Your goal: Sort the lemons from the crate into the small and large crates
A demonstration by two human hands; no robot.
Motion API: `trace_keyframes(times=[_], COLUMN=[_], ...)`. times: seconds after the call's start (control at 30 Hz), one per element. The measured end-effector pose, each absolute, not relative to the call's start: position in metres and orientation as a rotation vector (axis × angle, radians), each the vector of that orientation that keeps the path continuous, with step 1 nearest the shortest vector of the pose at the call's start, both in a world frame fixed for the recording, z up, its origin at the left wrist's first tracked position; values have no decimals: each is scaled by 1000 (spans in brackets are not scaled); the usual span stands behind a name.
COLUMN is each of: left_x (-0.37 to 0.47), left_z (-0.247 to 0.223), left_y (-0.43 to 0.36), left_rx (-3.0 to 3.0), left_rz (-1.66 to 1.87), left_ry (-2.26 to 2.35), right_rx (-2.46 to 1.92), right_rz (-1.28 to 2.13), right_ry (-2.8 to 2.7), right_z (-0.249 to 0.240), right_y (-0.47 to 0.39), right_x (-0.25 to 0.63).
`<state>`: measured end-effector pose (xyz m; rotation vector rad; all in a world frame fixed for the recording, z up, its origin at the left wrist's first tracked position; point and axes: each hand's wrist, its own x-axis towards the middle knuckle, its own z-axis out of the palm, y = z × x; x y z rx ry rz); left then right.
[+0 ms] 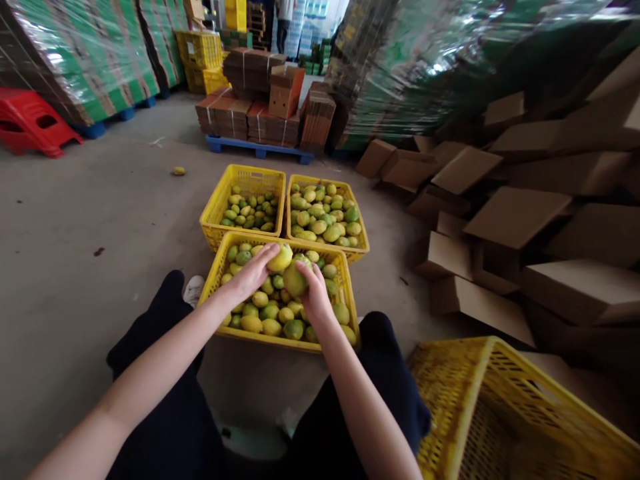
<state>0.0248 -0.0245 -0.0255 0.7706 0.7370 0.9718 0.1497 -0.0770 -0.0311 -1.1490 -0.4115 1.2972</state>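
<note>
Two smooth, rounded fruits held above a slatted plastic crate.
The left hand [254, 272] curls round a yellow fruit [281, 257], and the right hand [316, 293] grips a rounder, greener fruit [295, 279] close beside it, both over the near crate [270, 342], whose yellow, perforated walls hold oval, mottled green-and-yellow fruit. Behind it stand the rear left crate [212, 237], less full, and the rear right crate [356, 254], heaped higher, all on a dull, hard floor [140, 220]. To the right, matte brown cardboard boxes [517, 215] lie in an angular jumble.
</note>
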Motion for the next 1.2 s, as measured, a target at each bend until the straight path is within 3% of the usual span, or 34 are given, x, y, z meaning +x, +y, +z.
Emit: trace_keyframes(times=[0.27, 0.53, 0.8, 1.2], left_x=[30, 15, 17, 14], left_z=[-21, 2, 2, -6], left_y=[-31, -25, -26, -20], left_rx=[636, 347, 425, 195], left_rz=[1029, 829, 933, 896], left_ry=[766, 678, 754, 917], right_rx=[-954, -926, -984, -926], right_rz=[1412, 1409, 1571, 1406], right_ry=[-27, -115, -103, 17], right_z=[-12, -6, -5, -29], right_y=[-73, -76, -75, -66], right_x=[152, 159, 172, 175])
